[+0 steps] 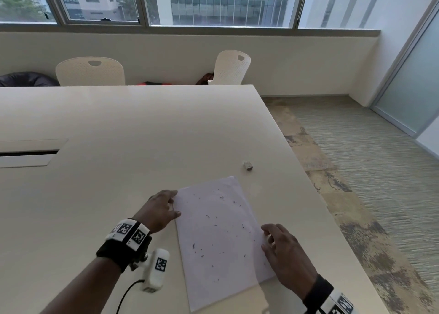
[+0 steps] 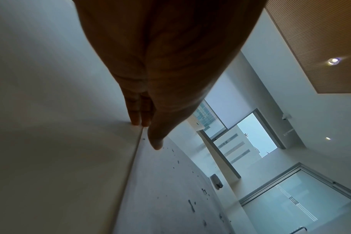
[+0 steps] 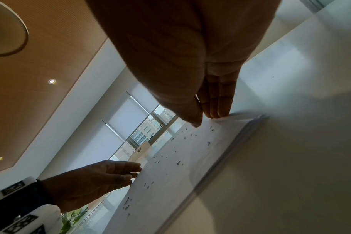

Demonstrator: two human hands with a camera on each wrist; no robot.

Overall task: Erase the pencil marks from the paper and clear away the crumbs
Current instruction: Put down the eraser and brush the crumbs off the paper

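1. My left hand [image 1: 159,210] has straight fingers that touch the left edge of the paper [image 1: 221,237].
2. My right hand [image 1: 286,254] pinches the right edge with thumb and fingers.
3. The paper lies on the table [image 1: 118,128], with dark crumbs [image 1: 215,225] all over it.
4. The eraser [image 1: 248,165] sits just past the paper's far corner.
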